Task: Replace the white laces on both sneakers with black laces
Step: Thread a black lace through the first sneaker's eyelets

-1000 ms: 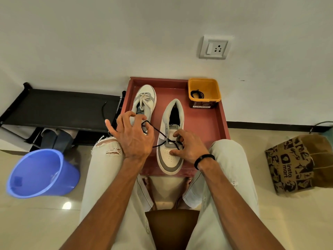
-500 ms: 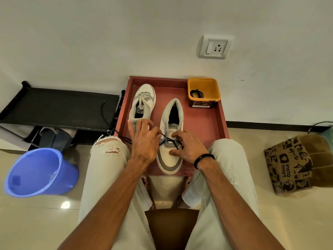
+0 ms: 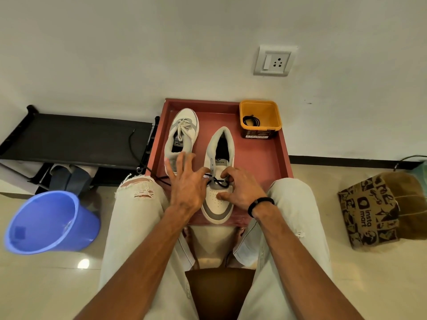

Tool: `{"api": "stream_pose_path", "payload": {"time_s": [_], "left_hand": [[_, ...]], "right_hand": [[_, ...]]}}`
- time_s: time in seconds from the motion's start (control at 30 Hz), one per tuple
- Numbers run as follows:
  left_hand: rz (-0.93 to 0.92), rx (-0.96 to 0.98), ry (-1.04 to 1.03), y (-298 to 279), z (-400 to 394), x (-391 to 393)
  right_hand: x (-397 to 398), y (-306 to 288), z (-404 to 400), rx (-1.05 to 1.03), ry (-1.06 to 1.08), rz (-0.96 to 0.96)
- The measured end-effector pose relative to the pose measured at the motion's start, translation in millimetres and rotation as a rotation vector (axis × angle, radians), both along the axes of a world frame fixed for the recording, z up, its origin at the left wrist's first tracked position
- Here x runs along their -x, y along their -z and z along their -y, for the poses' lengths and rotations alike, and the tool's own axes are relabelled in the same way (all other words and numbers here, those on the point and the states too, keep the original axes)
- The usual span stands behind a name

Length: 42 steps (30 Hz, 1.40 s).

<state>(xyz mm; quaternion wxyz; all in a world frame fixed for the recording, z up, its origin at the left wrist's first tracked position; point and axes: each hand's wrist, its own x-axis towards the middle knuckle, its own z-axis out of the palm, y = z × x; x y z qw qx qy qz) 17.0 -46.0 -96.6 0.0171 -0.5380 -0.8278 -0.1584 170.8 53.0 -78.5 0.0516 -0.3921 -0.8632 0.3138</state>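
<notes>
Both hands are down on the near sneaker (image 3: 218,199), which sits toe toward the person at the six o'clock end of the red tray (image 3: 261,158). A black lace (image 3: 220,182) crosses its lowest eyelets and a loose length of it trails off toward nine o'clock, over the tray edge by the torn knee.

The left hand (image 3: 188,184) has its fingers (image 3: 179,162) spread wide, three of them fanned toward twelve o'clock over the heel of the far sneaker, while thumb and forefinger meet at the lace on the sneaker's nine o'clock side; whether they truly pinch it, I cannot tell. The right hand (image 3: 242,190) is curled in from three o'clock, fingertips bunched and pinching the black lace at the eyelets, thumb pressed flat on the perforated toe. A black band circles that wrist.

Up at eleven o'clock on the tray lies the far sneaker (image 3: 183,132), its white laces (image 3: 183,128) tied in a bow. At one o'clock, in the tray's corner, stands an orange tub (image 3: 261,112) with a coiled black lace (image 3: 251,121) lying in its bottom.

Off the tray: a blue bucket (image 3: 48,222) tipped on the floor at eight o'clock, a black rack (image 3: 76,139) at ten o'clock against the wall, a printed paper bag (image 3: 374,209) at three o'clock, and a wall socket (image 3: 275,61) high at one o'clock.
</notes>
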Motion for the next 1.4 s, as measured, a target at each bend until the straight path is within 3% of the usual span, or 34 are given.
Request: {"api": "stream_pose_path", "payload": {"time_s": [0.17, 0.37, 0.6, 0.73, 0.87, 0.97, 1.13, 1.27, 1.4], "left_hand": [[0.1, -0.032, -0.017, 6, 1, -2], [0.025, -0.172, -0.105, -3, 3, 12], [-0.08, -0.153, -0.214, -9, 3, 15], [0.029, -0.161, -0.296, -16, 5, 13], [0.374, -0.049, -0.099, -15, 9, 0], [0.384, 0.06, -0.051, -1, 11, -4], [0.442, 0.073, -0.059, 3, 11, 2], [0.347, 0.227, -0.1, 5, 10, 4], [0.381, 0.364, -0.081, 5, 13, 6]], "right_hand": [[-1, 0, 0, 0.013, 0.004, -0.005], [0, 1, 0, 0.006, 0.007, -0.012], [0, 2, -1, -0.012, 0.006, -0.003], [-1, 1, -1, -0.022, 0.01, 0.002], [0, 0, 0, -0.02, 0.011, -0.004], [0, 0, 0, -0.01, 0.021, -0.01], [0, -1, 1, 0.011, 0.028, -0.008], [0, 0, 1, 0.018, 0.03, -0.01], [1, 0, 1, 0.031, 0.032, -0.009]]}}
